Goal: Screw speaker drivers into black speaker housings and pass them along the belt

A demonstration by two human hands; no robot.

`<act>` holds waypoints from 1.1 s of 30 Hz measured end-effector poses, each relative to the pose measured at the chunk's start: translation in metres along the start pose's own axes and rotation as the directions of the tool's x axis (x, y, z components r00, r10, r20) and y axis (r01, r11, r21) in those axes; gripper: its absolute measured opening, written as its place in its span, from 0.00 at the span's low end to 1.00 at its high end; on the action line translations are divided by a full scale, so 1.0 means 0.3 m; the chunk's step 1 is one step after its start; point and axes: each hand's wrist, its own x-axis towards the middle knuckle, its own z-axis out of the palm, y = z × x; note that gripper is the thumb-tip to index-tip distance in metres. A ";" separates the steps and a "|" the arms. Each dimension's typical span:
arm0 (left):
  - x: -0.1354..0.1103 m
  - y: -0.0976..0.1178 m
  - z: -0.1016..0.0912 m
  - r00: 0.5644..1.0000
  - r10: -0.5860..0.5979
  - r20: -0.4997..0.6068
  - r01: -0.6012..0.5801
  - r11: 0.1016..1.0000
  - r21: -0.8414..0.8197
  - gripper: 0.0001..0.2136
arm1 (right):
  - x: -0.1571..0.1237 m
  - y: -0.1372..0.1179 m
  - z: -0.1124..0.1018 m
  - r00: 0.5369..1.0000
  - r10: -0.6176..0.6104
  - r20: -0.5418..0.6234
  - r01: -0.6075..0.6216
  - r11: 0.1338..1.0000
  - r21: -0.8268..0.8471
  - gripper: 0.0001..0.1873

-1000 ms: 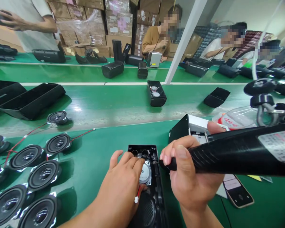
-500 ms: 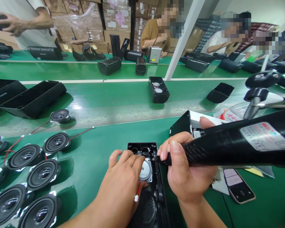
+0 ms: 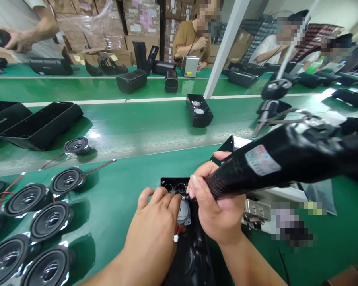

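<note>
My right hand grips a black electric screwdriver with a label on its side. The tool's tip is hidden by my fingers, close to the upper right of a round speaker driver. That driver sits face down in a long black speaker housing. My left hand is over the driver's left side, fingers bent and close together, holding it; my thumb is mostly hidden. A short red wire with a white connector comes out beside it.
Several loose speaker drivers lie at the left. Black speaker cabinets and a smaller speaker box stand on the green belt. A metal hanger is above the screwdriver. Co-workers are across the line.
The screwdriver and my right hand have moved left, and the tool's rear has swung with its hanger. My left hand stays almost where it was on the driver.
</note>
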 end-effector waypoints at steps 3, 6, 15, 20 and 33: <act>0.002 0.005 0.001 1.000 -0.004 -0.012 0.005 1.000 0.019 0.15 | 0.003 -0.003 0.010 0.999 0.035 0.024 -0.035 0.999 0.013 0.24; -0.001 -0.002 0.005 1.000 0.020 -0.023 -0.019 0.999 0.048 0.14 | 0.011 -0.010 0.021 0.998 0.060 0.009 -0.060 0.998 0.021 0.23; -0.003 -0.022 0.010 0.989 0.099 -0.107 -0.087 0.990 0.115 0.13 | 0.011 0.011 0.047 0.999 -0.016 -0.029 0.016 1.000 0.004 0.14; -0.011 -0.035 0.014 0.983 0.107 -0.148 -0.087 0.986 0.140 0.19 | -0.008 -0.132 -0.041 0.966 -0.198 -0.165 0.204 0.979 0.023 0.12; -0.011 -0.051 0.036 0.967 0.146 -0.211 -0.131 0.988 0.082 0.21 | -0.006 -0.248 -0.274 0.926 -0.209 -0.314 0.153 0.969 -0.193 0.28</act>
